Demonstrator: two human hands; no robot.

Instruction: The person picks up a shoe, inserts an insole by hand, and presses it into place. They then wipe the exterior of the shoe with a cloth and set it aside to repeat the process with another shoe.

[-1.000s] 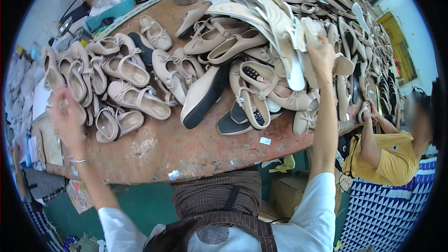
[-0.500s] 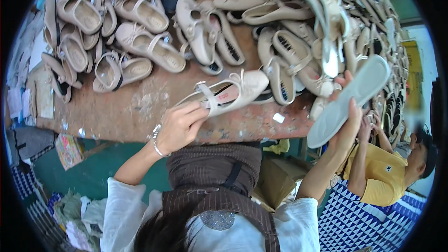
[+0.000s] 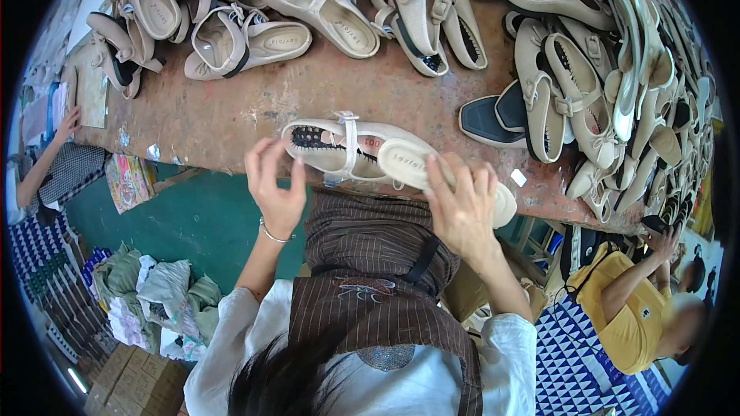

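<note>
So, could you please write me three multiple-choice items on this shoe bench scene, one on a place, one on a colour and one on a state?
1. Where is the cream strap shoe that both hands hold?
A. At the near edge of the workbench
B. On the green floor
C. On the cardboard boxes

2. What colour is the shirt of the seated person at lower right?
A. Red
B. Yellow
C. Black

3. How does the insole under the right hand sit?
A. Fully pressed inside the shoe
B. Lying alone on the bench
C. Partly in, its end sticking out past the heel

Answers: 1 A, the left hand steadies the shoe over the bench's front edge; 2 B, the shirt is plainly yellow; 3 C, the insole's rounded end juts beyond the shoe under the right hand.
</note>
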